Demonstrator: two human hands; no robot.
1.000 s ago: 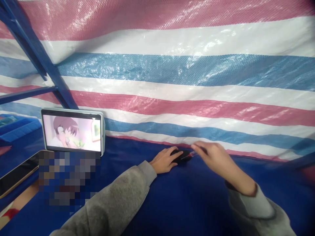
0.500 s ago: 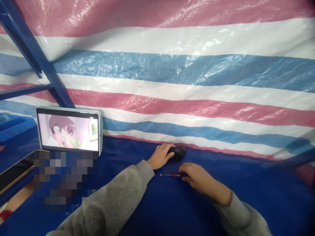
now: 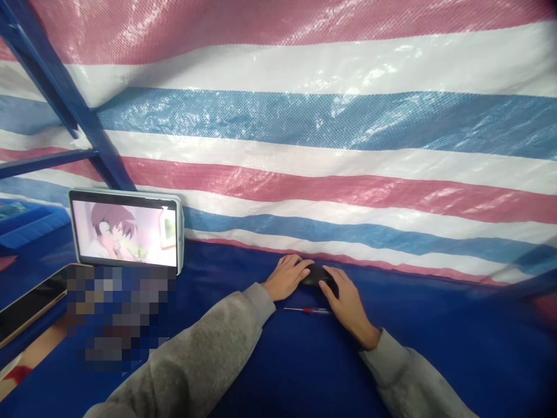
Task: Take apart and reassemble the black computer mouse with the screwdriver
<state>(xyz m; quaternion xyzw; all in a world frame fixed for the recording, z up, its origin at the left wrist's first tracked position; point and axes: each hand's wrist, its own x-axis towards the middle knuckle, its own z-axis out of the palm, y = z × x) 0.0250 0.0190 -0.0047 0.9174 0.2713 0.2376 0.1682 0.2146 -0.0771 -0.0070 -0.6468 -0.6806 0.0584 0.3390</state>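
A black computer mouse [image 3: 314, 275] lies on the blue tabletop, near the foot of the striped sheet. My left hand [image 3: 285, 278] grips its left side, fingers closed against it. From the right, my right hand [image 3: 346, 295] holds the same mouse, with thumb and fingers around its end. Just below the mouse, a small screwdriver [image 3: 307, 310] with a red and clear handle lies on the table, its thin shaft pointing left. The end of its handle is close to my right thumb and wrist.
A tablet [image 3: 126, 232] playing a cartoon stands at the left. In front of it lies a phone [image 3: 35, 302], beside a blurred-out patch and part of another person's arm [image 3: 46, 347]. A blue tray [image 3: 35, 223] sits at far left. The striped sheet [image 3: 304, 122] hangs behind.
My right hand has let go of the screwdriver, leaving it on the table, and has moved up onto the mouse. My left hand stays on the mouse.
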